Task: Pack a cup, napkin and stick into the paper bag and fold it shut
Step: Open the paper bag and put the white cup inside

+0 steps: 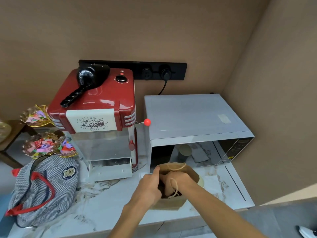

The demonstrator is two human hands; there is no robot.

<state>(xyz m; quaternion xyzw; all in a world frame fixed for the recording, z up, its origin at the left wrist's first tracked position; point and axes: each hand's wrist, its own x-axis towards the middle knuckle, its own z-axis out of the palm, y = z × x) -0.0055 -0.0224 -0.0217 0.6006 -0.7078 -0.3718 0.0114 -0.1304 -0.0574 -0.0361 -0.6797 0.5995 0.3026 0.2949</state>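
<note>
A brown paper bag (173, 202) with twine handles stands open on the marble counter in front of the microwave. My left hand (149, 186) grips the bag's left rim, thumb up along the edge. My right hand (178, 181) is pushed down into the bag's mouth, and its fingers are hidden inside. A pale yellow cup (202, 182) peeks out just behind the bag's right side. A white napkin (211, 183) lies flat on the counter to the right of the bag. I cannot see a stick.
A silver microwave (197, 117) stands right behind the bag, a red popcorn machine (97, 107) to its left. A striped backpack (44, 186) lies at the left, with glass bowls of coloured wrappers (44, 146) behind it. The counter edge (154, 224) runs just below the bag.
</note>
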